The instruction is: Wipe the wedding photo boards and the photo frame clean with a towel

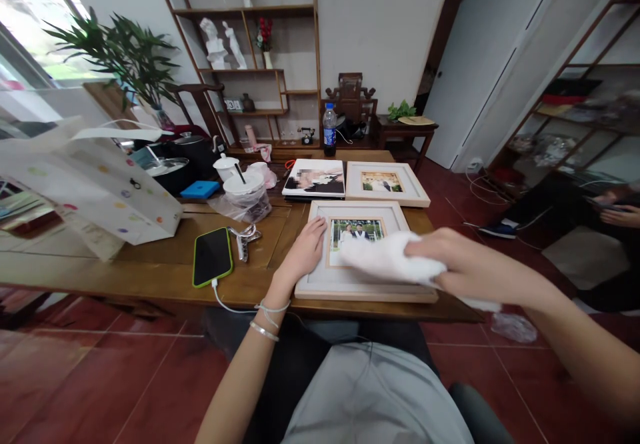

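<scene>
A pale wooden picture frame (370, 291) lies flat near the table's front edge, with a photo of two people outdoors inside a wide mat. My left hand (306, 244) rests on its left edge, fingers stretched out flat. Bunched in my right hand (445, 257) is a white cloth (390, 257), blurred by motion, over the lower right of the photo; it hides part of the picture. Whether the cloth touches the surface I cannot tell. Just behind lie a second wooden picture frame (417, 187) and a photo book (314, 179) with a couple on its cover.
On the wooden table (150, 264), a charging phone (213, 257) lies left of my left arm. Behind it stand a lidded cup (245, 187), a blue box (200, 189) and a dotted paper bag (115, 191). A bottle (329, 131) stands at the back. Another person sits at right.
</scene>
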### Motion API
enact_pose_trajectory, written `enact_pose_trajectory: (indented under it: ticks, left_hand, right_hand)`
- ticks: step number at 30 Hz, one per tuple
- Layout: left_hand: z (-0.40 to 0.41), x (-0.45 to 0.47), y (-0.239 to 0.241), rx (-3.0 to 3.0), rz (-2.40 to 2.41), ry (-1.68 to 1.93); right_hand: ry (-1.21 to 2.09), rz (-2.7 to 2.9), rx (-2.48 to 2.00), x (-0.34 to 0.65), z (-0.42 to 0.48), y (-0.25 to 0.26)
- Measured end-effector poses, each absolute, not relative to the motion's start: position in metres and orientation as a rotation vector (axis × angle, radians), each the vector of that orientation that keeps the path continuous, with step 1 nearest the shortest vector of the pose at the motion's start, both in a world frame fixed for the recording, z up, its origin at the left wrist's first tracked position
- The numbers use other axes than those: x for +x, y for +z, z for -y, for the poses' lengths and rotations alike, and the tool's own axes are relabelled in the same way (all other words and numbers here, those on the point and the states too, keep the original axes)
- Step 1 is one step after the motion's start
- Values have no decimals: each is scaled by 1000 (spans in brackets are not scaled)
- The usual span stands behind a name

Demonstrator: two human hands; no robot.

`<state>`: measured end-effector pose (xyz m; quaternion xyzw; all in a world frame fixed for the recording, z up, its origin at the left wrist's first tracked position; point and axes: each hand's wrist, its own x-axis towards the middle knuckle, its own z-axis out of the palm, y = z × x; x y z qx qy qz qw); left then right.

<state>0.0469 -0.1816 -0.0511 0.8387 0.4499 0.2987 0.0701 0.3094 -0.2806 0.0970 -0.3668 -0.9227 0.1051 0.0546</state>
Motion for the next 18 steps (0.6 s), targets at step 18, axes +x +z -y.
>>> enact_pose_trajectory:
  ticks: [18]
  left_hand:
    - [180,46,-52,2498,-1331,921]
  right_hand:
    - [-428,2678,-1329,320,170,-2]
